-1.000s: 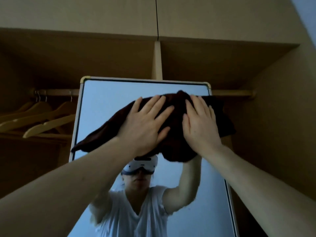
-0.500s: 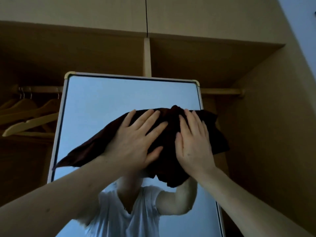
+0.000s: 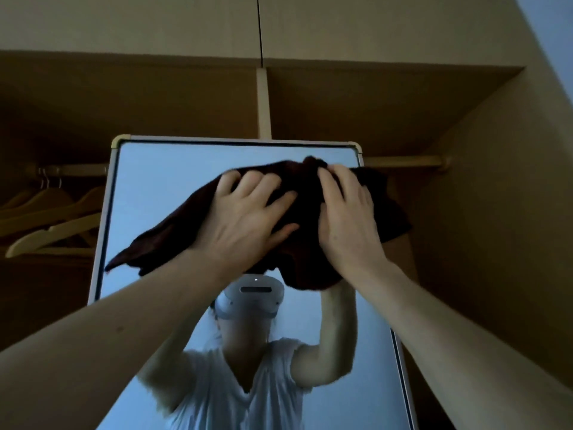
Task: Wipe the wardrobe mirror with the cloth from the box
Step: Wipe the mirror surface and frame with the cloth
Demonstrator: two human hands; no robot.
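Fingers dig in up by the mirror's [image 3: 173,181] top edge!
Flat palms a moment ago; now the left hand [image 3: 248,221] and right hand [image 3: 348,225] curl their spread fingers into the dark cloth [image 3: 305,193], bunching it beneath the fingertips. That looks like a regrip before the next stroke.

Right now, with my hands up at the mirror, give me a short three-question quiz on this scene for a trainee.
1. True or false: the left hand and the right hand both grip the dark cloth.
2. Where does the cloth sit against the mirror? A near its top, B at its bottom edge, C off it entirely.
3. What hangs from the rail left of the mirror?
Key: 1 true; 2 A; 3 wooden hangers.
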